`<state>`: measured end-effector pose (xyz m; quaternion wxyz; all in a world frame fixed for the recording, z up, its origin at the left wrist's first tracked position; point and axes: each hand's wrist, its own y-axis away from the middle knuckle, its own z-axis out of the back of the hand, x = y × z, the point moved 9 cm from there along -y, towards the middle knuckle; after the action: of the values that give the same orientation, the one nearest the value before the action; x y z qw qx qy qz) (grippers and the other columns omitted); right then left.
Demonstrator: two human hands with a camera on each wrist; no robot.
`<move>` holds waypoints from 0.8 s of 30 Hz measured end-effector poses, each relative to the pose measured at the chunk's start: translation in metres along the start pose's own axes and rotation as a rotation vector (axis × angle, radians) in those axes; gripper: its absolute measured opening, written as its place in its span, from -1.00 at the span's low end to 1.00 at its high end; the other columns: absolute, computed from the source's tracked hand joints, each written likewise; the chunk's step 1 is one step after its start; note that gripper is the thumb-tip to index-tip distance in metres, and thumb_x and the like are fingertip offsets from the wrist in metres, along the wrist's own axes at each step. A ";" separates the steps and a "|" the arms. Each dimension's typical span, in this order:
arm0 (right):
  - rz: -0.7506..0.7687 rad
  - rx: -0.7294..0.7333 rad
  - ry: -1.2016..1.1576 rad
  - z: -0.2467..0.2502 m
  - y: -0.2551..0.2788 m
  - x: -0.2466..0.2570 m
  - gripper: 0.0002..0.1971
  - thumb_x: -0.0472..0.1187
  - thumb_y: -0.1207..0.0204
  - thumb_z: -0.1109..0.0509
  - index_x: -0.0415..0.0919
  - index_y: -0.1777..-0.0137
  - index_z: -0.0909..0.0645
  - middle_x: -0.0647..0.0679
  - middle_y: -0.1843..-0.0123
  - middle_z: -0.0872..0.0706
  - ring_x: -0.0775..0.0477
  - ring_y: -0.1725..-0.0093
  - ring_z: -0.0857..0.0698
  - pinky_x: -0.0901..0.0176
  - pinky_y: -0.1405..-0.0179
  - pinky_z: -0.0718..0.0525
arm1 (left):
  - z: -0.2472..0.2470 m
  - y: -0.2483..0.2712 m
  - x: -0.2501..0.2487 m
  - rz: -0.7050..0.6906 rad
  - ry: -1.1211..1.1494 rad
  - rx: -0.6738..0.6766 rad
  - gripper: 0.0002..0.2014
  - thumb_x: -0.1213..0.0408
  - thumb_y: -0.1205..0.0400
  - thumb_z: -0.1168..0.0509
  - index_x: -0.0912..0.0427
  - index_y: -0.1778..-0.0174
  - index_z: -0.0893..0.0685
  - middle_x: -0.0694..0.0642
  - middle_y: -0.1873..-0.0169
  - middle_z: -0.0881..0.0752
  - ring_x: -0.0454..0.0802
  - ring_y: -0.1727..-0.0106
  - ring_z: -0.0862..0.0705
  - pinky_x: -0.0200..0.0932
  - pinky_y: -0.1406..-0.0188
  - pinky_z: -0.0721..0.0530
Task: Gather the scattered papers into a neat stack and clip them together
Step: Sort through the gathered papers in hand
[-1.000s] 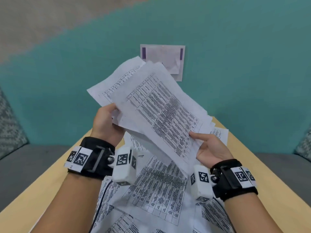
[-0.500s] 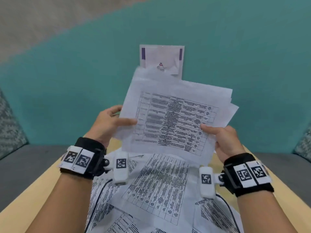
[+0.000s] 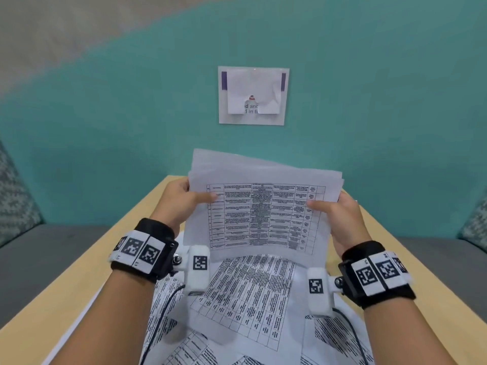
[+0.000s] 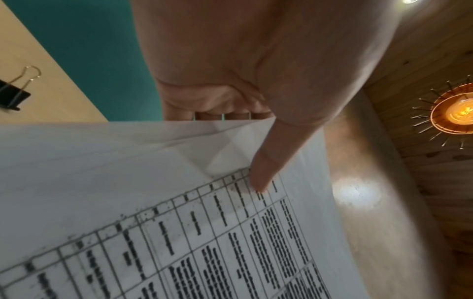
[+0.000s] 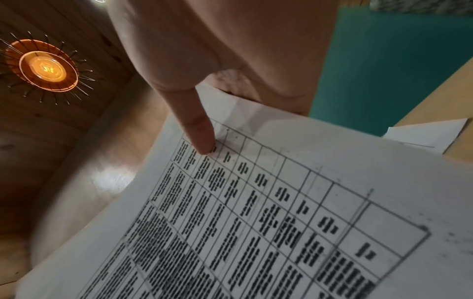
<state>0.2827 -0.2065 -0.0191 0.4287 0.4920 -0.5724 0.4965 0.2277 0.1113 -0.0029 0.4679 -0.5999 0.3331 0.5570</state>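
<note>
Since a second ago we have turned the sheaf of papers (image 3: pixel 263 206) from a slant to level and lowered it above the table (image 3: pixel 126 248); our left hand (image 3: pixel 181 201) and right hand (image 3: pixel 342 217) each pinch a side edge, thumb (image 4: pixel 266 172) on the printed face, fingers curled behind; loose sheets (image 3: pixel 250 299) lie scattered below; only the left wrist view shows the black binder clip (image 4: pixel 12 95) on the table; both wrist views show a ceiling lamp (image 5: pixel 46 68).
</note>
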 end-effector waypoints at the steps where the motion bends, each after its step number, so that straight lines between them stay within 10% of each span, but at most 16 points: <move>1: 0.016 -0.004 -0.017 -0.001 0.001 0.004 -0.65 -0.56 -0.50 -0.42 -0.24 -0.22 -0.72 -0.09 -0.09 -0.87 -0.12 -0.08 -0.84 0.01 -0.01 -0.77 | 0.000 0.000 -0.003 -0.013 0.008 -0.008 -0.76 0.55 -0.53 -0.53 0.15 -0.02 -0.83 -0.03 0.08 -0.92 0.01 0.02 -0.88 -0.02 -0.03 -0.77; 7: 0.068 -0.018 -0.044 -0.001 0.002 0.014 -0.60 -0.53 -0.44 -0.50 -0.20 -0.24 -0.68 -0.05 -0.12 -0.85 -0.17 -0.19 -0.80 -0.05 -0.12 -0.74 | 0.007 0.004 -0.020 -0.090 0.040 -0.055 -0.72 0.55 -0.54 -0.51 0.18 -0.11 -0.83 -0.06 0.10 -0.92 -0.14 0.12 -0.89 -0.20 0.11 -0.76; 11: 0.326 -0.213 0.214 0.010 0.007 0.038 -0.17 -0.28 -0.34 -0.68 0.00 -0.56 -0.35 -0.02 -0.39 -0.61 -0.10 -0.38 -0.61 -0.09 -0.41 -0.56 | 0.011 0.015 -0.052 -0.243 -0.011 -0.089 -0.73 0.56 -0.56 -0.51 0.08 0.00 -0.81 -0.24 0.24 -0.89 -0.31 0.19 -0.85 -0.44 0.22 -0.73; 15: 0.673 -0.217 0.613 -0.014 0.034 0.082 0.04 0.05 -0.28 -0.70 0.05 -0.70 -0.19 0.04 -0.52 -0.45 -0.08 -0.56 -0.39 -0.20 -0.60 -0.30 | 0.005 0.036 -0.094 -0.447 -0.168 -0.105 -0.73 0.46 -0.58 -0.53 -0.07 0.03 -0.83 0.05 0.02 -0.91 0.14 -0.06 -0.85 0.10 -0.12 -0.82; 20: 0.525 -0.095 1.007 -0.045 0.047 0.088 -0.03 0.17 -0.32 -0.61 0.20 -0.68 -0.17 0.09 -0.32 -0.63 -0.04 -0.52 -0.50 -0.50 -0.62 0.19 | -0.011 0.061 -0.125 -0.640 -0.333 -0.081 -0.89 0.35 -0.60 -0.50 0.21 -0.01 -0.84 0.28 0.12 -0.84 0.32 0.04 -0.75 0.25 0.00 -0.74; 24: 0.627 -0.048 0.985 -0.058 0.064 0.104 -0.14 -0.02 -0.34 -0.60 0.14 -0.63 -0.29 0.06 -0.21 -0.69 -0.10 -0.34 -0.62 -0.31 -0.57 -0.30 | -0.019 0.068 -0.131 -0.716 -0.470 -0.071 -0.93 0.30 -0.58 -0.45 0.22 0.10 -0.80 0.27 0.32 -0.73 0.29 0.21 -0.62 0.12 0.21 -0.64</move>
<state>0.2039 -0.1619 0.0810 0.4880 0.0005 -0.4351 0.7567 0.1507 0.0544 0.1113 0.6740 -0.5502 -0.0309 0.4921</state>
